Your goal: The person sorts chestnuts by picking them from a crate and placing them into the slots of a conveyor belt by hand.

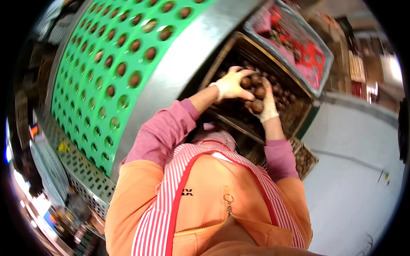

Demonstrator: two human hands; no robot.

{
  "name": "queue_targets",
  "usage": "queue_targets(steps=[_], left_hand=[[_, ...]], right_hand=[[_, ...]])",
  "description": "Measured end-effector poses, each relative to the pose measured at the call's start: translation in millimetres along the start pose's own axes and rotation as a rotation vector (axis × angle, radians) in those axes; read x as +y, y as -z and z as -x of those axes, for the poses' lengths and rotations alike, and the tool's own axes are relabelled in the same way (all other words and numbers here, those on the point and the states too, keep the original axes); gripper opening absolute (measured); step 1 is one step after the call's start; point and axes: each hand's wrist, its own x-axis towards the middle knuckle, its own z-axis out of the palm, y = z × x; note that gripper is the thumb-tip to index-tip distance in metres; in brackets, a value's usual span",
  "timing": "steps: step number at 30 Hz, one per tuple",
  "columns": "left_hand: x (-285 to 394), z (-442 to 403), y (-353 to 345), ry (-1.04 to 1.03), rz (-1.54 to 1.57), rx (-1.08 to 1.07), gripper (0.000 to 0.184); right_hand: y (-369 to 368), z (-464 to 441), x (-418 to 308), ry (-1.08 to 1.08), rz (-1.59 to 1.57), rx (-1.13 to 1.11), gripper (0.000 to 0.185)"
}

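Both my hands wear pale gloves and are over a dark wooden crate [297, 124] of brown balls. My left hand [234, 83] curls round one side of a cluster of round brown balls [257, 91], thumb and fingers bent against them. On the other side my right hand [269, 103] is cupped, its fingers pointing up along the balls. The cluster, several balls that look like nuts or small fruits, lies between my two palms. More loose brown balls [282, 91] fill the crate below; the fingers hide some of them.
Left of the crate is a green panel [96, 89] with rows of holes, many holding brown balls, bordered by a metal edge [188, 47]. A grey bin [322, 85] with red and pink pieces stands beyond the crate. A perforated metal strip [81, 175] runs along the lower left.
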Motion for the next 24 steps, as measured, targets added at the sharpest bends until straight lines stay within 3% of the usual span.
queue_targets(steps=[3, 7, 13, 15, 17, 19, 21, 22, 24], left_hand=[[34, 39, 47, -0.008, 0.032, 0.135, 0.097], [26, 113, 108, -0.010, -0.008, 0.444, 0.097], [-41, 277, 165, 0.141, -0.017, 0.949, 0.097], [-66, 334, 171, 0.183, 0.036, 1.058, 0.096], [-103, 382, 166, 0.191, 0.079, 1.202, 0.096], [-130, 427, 162, 0.271, 0.130, 1.239, 0.094], [-149, 458, 155, 0.260, 0.156, 1.319, 0.090], [-157, 470, 153, 0.252, 0.289, 1.319, 0.086], [-165, 488, 150, 0.241, 0.380, 1.315, 0.077]], right_hand=[[-46, -5, -9, -0.018, 0.148, -0.201, 0.065], [-156, -8, 23, 0.055, 0.328, -0.217, 0.068], [-288, -43, 146, -0.277, 0.625, -0.595, 0.074], [-319, -52, 202, -0.348, 0.740, -0.561, 0.072], [-348, -48, 254, -0.512, 0.712, -0.687, 0.067], [-366, -63, 305, -0.646, 0.697, -0.776, 0.051], [-382, -63, 332, -0.576, 0.919, -0.894, 0.046], [-391, -55, 344, -0.440, 1.018, -0.957, 0.043], [-407, -44, 354, -0.279, 1.218, -0.937, 0.041]])
